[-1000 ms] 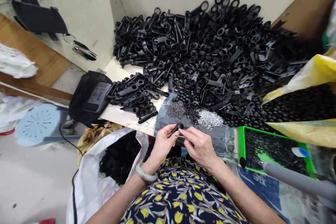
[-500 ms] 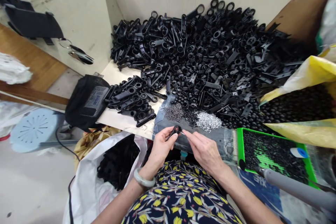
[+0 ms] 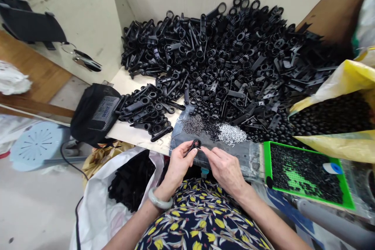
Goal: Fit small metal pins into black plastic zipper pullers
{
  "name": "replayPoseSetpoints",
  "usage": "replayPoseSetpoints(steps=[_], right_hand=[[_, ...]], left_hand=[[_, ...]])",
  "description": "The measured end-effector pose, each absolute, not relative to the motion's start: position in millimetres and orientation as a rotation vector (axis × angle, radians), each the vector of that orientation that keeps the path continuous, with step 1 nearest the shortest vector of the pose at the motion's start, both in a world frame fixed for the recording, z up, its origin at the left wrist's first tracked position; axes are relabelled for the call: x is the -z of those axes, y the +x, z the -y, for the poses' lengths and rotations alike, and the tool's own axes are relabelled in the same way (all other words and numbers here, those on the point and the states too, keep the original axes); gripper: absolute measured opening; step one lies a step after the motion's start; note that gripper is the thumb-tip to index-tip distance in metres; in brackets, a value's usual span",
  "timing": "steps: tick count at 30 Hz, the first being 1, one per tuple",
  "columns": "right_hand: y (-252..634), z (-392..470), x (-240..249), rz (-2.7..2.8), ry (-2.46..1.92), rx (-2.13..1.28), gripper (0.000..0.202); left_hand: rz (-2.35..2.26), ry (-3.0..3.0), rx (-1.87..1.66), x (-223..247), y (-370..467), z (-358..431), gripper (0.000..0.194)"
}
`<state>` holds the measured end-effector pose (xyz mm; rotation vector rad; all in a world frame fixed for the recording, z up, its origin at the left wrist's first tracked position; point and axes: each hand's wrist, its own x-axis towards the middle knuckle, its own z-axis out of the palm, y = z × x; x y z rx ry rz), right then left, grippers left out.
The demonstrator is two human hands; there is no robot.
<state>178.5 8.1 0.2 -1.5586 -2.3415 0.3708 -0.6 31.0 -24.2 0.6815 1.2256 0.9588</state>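
My left hand (image 3: pixel 179 162) is closed on a black plastic handle (image 3: pixel 195 143) with a ring at its end, ring facing up and away from me. My right hand (image 3: pixel 224 164) pinches a small silver pin (image 3: pixel 200 148) between thumb and forefinger, its tip right at the ring; whether it has entered a hole is too small to tell. Just beyond my hands, on a dark mat (image 3: pixel 211 154), are a pile of silver pins (image 3: pixel 233 133), a pile of small grey-brown pieces (image 3: pixel 193 125) and some tiny black parts (image 3: pixel 211 128) between them.
A large heap of black plastic parts (image 3: pixel 234 54) covers the bench, with ring-ended handles (image 3: pixel 146 105) at left beside a black pouch (image 3: pixel 95 115). A green tray (image 3: pixel 267 164) of tiny black pieces and a yellow bag (image 3: pixel 336 86) stand right. A white sack (image 3: pixel 98 187) hangs below.
My right hand has moved slightly left, bringing the pin closer against the ring. My left hand keeps its hold on the handle. The camera view has shifted a little.
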Motion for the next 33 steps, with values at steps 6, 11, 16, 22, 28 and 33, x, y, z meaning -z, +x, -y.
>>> replayPoseSetpoints(steps=[6,11,16,22,28,33], right_hand=[[177,-7,-2,2.352,-1.598,-0.293,0.036],[177,-6,-1,2.331,-1.585,-0.249,0.037],[177,-6,1,2.337,-1.562,-0.207,0.038],[174,-6,1,2.361,-1.551,-0.131,0.038],[169,-5,2,2.374,-1.571,-0.161,0.036],[164,-4,2,2.376,-1.6,-0.186,0.038]], left_hand=[[-1.227,0.681,-0.955,24,-1,-32,0.043],[-1.245,0.674,-0.946,20,0,-32,0.044],[-1.255,0.664,-0.945,20,0,-32,0.045],[-1.26,0.673,-0.933,21,1,-32,0.043],[-1.26,0.668,-0.941,22,3,-33,0.041],[-1.26,0.663,-0.951,23,3,-32,0.037]])
